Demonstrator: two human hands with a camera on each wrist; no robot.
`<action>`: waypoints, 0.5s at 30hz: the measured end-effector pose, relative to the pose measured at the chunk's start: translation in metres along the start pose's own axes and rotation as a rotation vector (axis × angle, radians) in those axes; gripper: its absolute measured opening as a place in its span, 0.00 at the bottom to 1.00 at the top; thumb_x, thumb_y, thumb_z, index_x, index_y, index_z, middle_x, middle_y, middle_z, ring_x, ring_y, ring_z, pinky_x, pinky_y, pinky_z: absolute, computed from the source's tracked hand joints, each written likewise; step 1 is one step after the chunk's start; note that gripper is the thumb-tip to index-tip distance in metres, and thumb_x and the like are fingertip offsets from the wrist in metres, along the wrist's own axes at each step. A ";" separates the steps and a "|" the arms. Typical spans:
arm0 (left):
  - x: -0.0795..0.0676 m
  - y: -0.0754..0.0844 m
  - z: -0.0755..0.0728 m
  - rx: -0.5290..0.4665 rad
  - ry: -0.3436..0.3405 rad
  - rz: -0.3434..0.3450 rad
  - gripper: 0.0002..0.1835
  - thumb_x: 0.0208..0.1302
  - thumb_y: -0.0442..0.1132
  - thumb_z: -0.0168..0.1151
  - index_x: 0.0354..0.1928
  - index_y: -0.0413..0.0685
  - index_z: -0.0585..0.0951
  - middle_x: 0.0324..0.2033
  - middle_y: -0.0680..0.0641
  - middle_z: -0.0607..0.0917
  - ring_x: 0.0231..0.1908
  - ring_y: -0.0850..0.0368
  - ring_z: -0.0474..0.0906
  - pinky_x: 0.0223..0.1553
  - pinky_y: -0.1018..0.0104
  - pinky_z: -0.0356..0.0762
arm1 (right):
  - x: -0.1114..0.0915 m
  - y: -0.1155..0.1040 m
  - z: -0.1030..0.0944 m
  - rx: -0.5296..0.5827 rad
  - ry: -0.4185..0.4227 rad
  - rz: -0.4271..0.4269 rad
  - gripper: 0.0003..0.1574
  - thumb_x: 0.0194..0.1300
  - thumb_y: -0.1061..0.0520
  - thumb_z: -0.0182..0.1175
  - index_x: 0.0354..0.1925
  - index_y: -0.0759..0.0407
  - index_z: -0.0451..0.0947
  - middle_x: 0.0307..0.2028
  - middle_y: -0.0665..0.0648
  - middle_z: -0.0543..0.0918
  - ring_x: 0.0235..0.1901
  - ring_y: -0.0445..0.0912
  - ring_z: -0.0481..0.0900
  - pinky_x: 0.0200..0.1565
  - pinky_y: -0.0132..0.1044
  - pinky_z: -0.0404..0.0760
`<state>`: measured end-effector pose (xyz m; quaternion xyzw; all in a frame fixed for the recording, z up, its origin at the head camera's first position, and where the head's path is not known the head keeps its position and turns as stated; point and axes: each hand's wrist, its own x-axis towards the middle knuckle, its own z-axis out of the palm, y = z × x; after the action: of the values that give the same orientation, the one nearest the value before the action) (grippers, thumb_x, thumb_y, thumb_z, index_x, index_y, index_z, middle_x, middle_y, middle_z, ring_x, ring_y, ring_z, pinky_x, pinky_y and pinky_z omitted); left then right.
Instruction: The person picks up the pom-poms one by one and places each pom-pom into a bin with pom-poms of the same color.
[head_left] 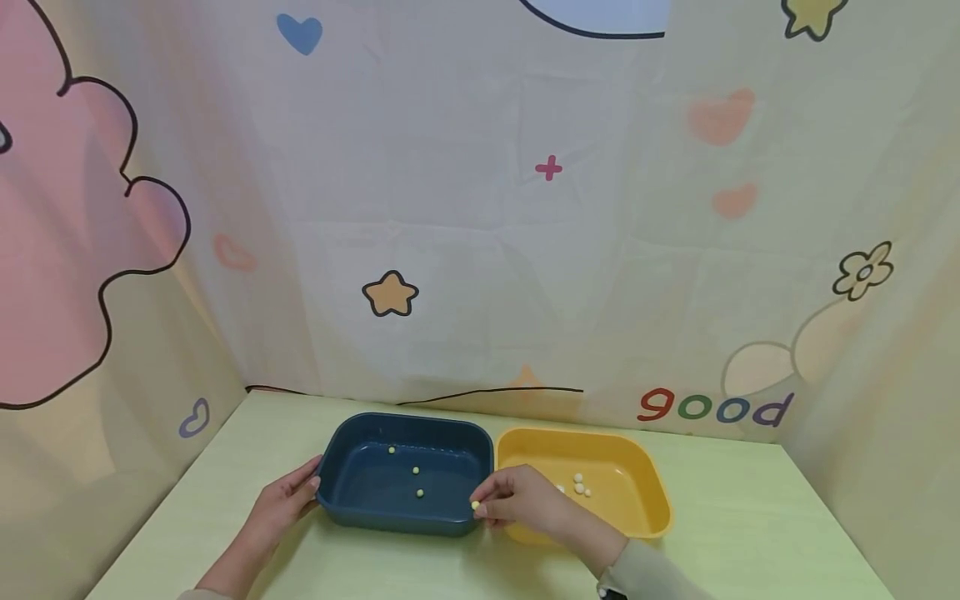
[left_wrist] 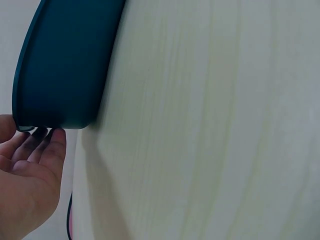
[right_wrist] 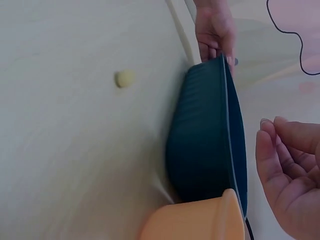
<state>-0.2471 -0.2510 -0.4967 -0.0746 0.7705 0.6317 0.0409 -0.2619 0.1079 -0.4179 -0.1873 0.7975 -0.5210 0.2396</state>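
Observation:
My left hand [head_left: 281, 500] grips the left end of a dark blue tub [head_left: 397, 522], its thumb by the rim and its fingers beneath the lip. Several small yellow balls [head_left: 420, 493] lie on that tub's floor. At the tub's front right corner, my right hand [head_left: 525, 500] pinches another yellow ball [head_left: 476, 505] between thumb and index finger in the head view. The right wrist view shows those fingertips together, with a pale yellow ball [right_wrist: 124, 78] away from them against the tabletop. Several white balls [head_left: 579, 488] sit in the yellow tub [head_left: 666, 512], partly hidden by my right hand.
Both tubs stand side by side on a pale green table [head_left: 757, 517], their rims close together. A printed curtain [head_left: 480, 250] hangs behind the table and along its sides. My right forearm crosses the yellow tub's front edge.

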 end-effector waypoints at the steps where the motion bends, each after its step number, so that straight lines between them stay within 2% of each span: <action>1: 0.000 0.000 0.000 0.002 0.001 0.000 0.28 0.81 0.35 0.47 0.77 0.34 0.59 0.76 0.32 0.60 0.46 0.87 0.73 0.58 0.70 0.85 | 0.002 -0.002 -0.001 -0.009 0.004 0.010 0.13 0.69 0.66 0.63 0.47 0.76 0.81 0.40 0.72 0.89 0.28 0.39 0.81 0.42 0.41 0.92; 7: 0.000 -0.001 0.000 -0.006 -0.001 0.006 0.28 0.81 0.34 0.47 0.77 0.34 0.59 0.76 0.33 0.60 0.44 0.90 0.72 0.57 0.72 0.85 | 0.016 -0.015 -0.009 -0.029 0.008 0.048 0.13 0.72 0.65 0.60 0.50 0.74 0.81 0.43 0.69 0.90 0.30 0.39 0.82 0.44 0.38 0.91; 15: -0.001 0.000 0.001 -0.007 0.000 0.028 0.28 0.80 0.32 0.47 0.77 0.33 0.59 0.75 0.33 0.61 0.45 0.89 0.73 0.57 0.75 0.83 | 0.036 -0.018 -0.016 -0.028 0.005 0.032 0.14 0.73 0.65 0.58 0.51 0.75 0.81 0.46 0.72 0.88 0.31 0.39 0.82 0.41 0.32 0.89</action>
<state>-0.2461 -0.2502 -0.4964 -0.0641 0.7691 0.6351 0.0317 -0.2992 0.0934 -0.4024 -0.1764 0.8082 -0.5065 0.2432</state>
